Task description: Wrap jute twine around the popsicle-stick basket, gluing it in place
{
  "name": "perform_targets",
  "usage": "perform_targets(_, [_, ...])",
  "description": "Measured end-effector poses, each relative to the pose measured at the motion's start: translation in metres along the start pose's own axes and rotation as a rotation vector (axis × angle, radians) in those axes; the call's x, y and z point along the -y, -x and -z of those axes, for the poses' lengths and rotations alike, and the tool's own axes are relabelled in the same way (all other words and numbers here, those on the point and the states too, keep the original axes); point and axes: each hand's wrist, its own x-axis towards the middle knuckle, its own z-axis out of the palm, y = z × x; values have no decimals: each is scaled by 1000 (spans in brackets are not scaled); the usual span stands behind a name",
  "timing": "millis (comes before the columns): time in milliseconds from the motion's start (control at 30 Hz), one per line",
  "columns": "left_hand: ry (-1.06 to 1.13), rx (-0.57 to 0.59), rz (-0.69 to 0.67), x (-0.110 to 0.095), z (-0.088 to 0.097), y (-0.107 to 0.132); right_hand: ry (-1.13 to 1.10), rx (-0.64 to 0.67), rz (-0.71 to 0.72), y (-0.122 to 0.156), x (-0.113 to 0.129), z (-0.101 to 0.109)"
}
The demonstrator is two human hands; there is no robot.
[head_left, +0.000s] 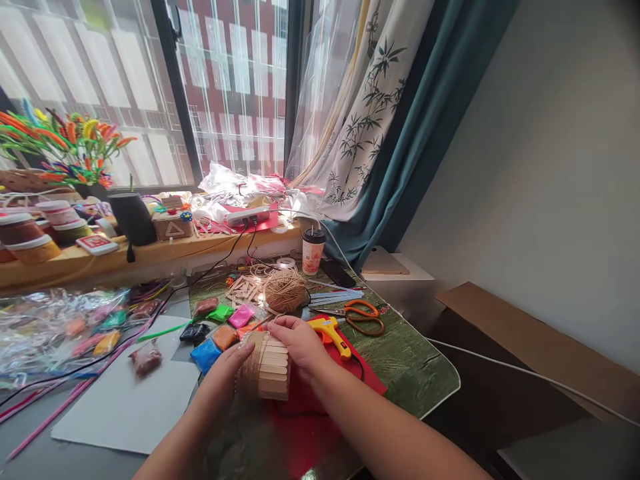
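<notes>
Near the front edge of the worktop (420,373), both hands hold a small barrel of wooden craft sticks (270,370) just above a red felt sheet (305,420). The left hand (227,365) wraps the barrel's left end, fingers curled closed against the brown twine wound around that part. The right hand (300,343) lies over the top and right side, its fingers bent down onto the upper stick ends, so the piece is clasped between the two palms. Just behind the hands sits a ball of twine (285,291), and right of it a yellow glue gun (331,331) rests with its nozzle near the right wrist. Orange-handled scissors (365,317) lie further right, toward the worktop's right edge. Left of the barrel, small packets of coloured clay (215,331) are scattered beside a grey paper sheet (125,400) at the front left. At the back edge, below the window sill, a lidded paper cup (313,252) stands upright, with loose craft sticks (244,288) spread to its left.
</notes>
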Motion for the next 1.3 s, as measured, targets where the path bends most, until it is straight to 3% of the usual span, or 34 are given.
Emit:
perform_targets(133, [-35, -4, -22, -3, -2, -1, 8, 8, -11, 2, -2, -2])
perform_targets(333, [-214, 28, -231, 4, -5, 3, -21, 56, -50, -2, 10, 4])
perform_targets(500, [-357, 122, -360, 6, -10, 11, -63, 69, -135, -10, 15, 14])
perform_targets(733, [-390, 126, -388, 2, -10, 15, -200, 69, -121, -15, 0, 21])
perform_targets(1000, [-451, 131, -458, 3, -10, 22, -234, 147, -158, -5, 6, 18])
perform_targets(1133, [-294, 181, -376, 3, -6, 20, -202, 88, -106, -3, 8, 15])
perform_targets(1300, [-44, -34, -96, 0, -5, 12, -33, 80, -78, 0, 8, 11])
